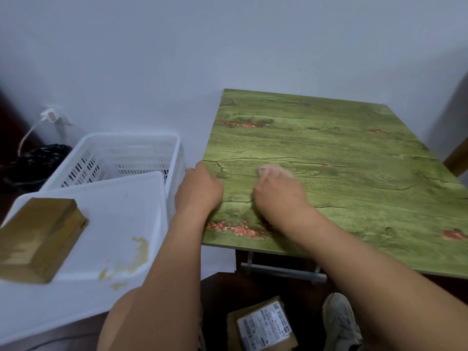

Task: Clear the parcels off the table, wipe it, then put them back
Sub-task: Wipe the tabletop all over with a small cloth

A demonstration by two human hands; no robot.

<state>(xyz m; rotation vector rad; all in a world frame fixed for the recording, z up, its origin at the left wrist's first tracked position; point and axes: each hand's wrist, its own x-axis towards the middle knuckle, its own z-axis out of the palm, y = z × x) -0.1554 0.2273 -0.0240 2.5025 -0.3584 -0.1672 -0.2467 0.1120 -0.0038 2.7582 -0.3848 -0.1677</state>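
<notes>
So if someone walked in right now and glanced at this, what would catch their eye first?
Probably the green wood-print table at right, with no parcels on it, and both hands at its near left corner: the left hand on the edge, the right hand pressing a pale, blurred wad, likely a cloth, onto the top. Next, a brown parcel on the stained white lid at left, and a labelled parcel on the floor below.
</notes>
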